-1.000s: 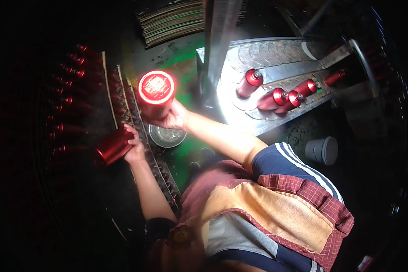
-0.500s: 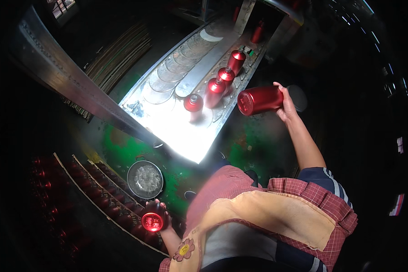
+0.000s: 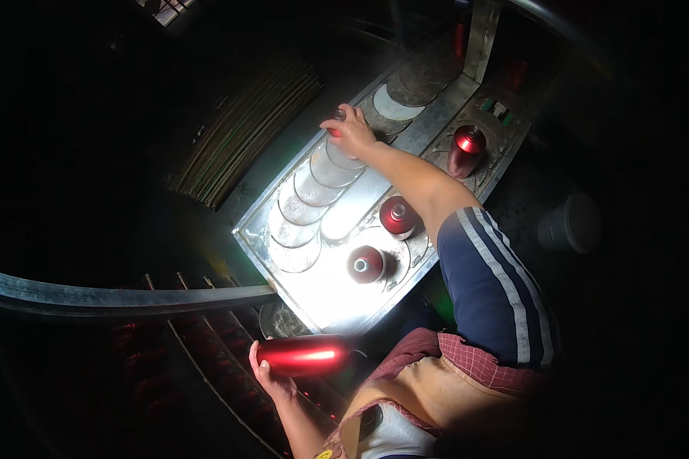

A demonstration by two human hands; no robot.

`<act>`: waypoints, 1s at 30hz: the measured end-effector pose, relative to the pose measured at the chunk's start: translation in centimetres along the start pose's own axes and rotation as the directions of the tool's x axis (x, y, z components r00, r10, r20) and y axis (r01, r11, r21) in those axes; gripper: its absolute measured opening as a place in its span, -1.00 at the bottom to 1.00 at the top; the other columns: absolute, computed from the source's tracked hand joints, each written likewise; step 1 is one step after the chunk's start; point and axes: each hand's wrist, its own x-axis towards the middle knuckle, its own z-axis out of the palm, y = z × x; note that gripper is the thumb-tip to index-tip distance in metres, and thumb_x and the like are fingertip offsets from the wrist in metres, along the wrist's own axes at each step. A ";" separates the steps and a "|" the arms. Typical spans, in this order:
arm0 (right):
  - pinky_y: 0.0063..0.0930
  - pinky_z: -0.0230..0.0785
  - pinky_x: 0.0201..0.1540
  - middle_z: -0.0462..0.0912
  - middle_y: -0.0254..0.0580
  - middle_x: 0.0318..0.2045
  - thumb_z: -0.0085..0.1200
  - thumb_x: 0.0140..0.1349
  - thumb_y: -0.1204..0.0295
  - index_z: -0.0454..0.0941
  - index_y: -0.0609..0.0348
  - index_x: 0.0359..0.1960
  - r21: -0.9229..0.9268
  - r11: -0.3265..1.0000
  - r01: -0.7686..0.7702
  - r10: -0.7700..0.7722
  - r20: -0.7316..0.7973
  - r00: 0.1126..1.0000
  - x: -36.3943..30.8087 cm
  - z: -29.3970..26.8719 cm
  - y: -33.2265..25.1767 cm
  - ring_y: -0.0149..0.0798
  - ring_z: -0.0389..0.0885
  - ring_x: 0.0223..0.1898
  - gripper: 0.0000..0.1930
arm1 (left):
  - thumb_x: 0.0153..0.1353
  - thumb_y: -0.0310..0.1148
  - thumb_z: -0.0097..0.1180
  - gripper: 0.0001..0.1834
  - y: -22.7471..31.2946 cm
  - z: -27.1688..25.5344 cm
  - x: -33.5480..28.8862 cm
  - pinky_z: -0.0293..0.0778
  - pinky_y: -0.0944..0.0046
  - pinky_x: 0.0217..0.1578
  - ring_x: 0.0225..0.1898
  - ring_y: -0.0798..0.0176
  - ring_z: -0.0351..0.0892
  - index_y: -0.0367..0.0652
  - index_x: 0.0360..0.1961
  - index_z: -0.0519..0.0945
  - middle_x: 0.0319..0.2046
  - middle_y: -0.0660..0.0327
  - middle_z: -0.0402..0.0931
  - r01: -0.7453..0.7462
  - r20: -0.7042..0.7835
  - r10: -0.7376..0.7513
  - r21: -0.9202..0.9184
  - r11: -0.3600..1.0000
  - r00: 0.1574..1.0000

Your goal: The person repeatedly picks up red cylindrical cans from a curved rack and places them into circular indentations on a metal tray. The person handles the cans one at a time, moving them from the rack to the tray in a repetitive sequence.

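Observation:
A red metal bottle (image 3: 302, 356) lies sideways in my left hand (image 3: 266, 373), near the table's front edge. My right hand (image 3: 354, 138) reaches across to the far left row of round plates, its fingers closed around the neck end of another red bottle (image 3: 334, 128). Most of that bottle is hidden by the hand. On the right-hand row stand several red bottles with narrow metallic necks: one red bottle (image 3: 367, 264) nearest, a second red bottle (image 3: 398, 216) just behind it, and a third red bottle (image 3: 465, 151) beyond my right forearm.
The long metal conveyor table (image 3: 421, 141) has overlapping discs (image 3: 295, 222) along its left row. A metal bar (image 3: 130, 298) crosses at left. Dim boxes of red bottles (image 3: 157, 367) sit lower left. A round container (image 3: 570, 223) stands at right; stacked slats (image 3: 245, 134) lie beyond.
My right hand has swung from the table's right side to its left row, with a bottle. My left hand has come up, its bottle now seen side-on. The view has shifted.

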 end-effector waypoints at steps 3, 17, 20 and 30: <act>-0.18 0.17 0.32 0.23 0.00 0.28 0.28 0.04 0.31 0.63 -0.39 0.00 0.009 1.000 -0.004 0.004 0.030 1.000 1.1 2.0 3.1 0.14 0.18 0.27 -0.58 | 0.03 -0.41 0.18 -0.41 -2.5 6.6 1.7 0.38 0.14 0.13 0.06 0.12 0.49 -0.33 0.15 0.44 0.06 0.02 0.49 -0.177 -0.002 0.188 0.333 0.926 0.982; -0.29 0.28 0.18 0.52 -0.08 -0.03 0.32 0.09 0.27 0.57 0.02 0.05 -0.092 0.925 -0.370 0.363 -0.087 0.928 -18.9 -14.7 10.9 -0.06 0.44 0.06 -0.54 | -0.19 -0.38 0.39 -0.49 -11.1 15.4 6.3 0.41 0.07 0.06 0.12 -0.03 0.35 0.19 -0.08 0.69 0.17 0.11 0.34 -0.634 0.567 0.286 0.712 0.301 0.773; -0.37 0.38 0.05 0.57 -0.08 -0.15 0.29 0.12 0.35 0.62 0.07 -0.03 0.271 0.936 -0.223 0.293 -0.253 0.922 -19.6 -11.5 11.3 -0.12 0.52 -0.07 -0.65 | -0.17 -0.36 0.37 -0.54 -11.4 13.6 5.4 0.42 0.07 0.08 0.12 -0.05 0.36 0.17 -0.12 0.70 0.15 0.12 0.38 -0.643 0.641 0.112 0.714 0.278 0.760; -0.25 0.36 0.11 0.63 0.15 -0.06 0.19 0.18 0.11 0.53 0.20 0.08 0.039 0.918 -0.395 0.390 -0.265 0.882 -11.5 -17.9 21.8 0.07 0.58 0.02 -0.48 | -0.13 -0.37 0.43 -0.51 -13.2 20.2 3.6 0.29 -0.05 0.19 0.21 -0.23 0.20 0.21 -0.07 0.69 0.30 0.01 0.18 -0.737 0.710 0.234 0.571 0.361 0.664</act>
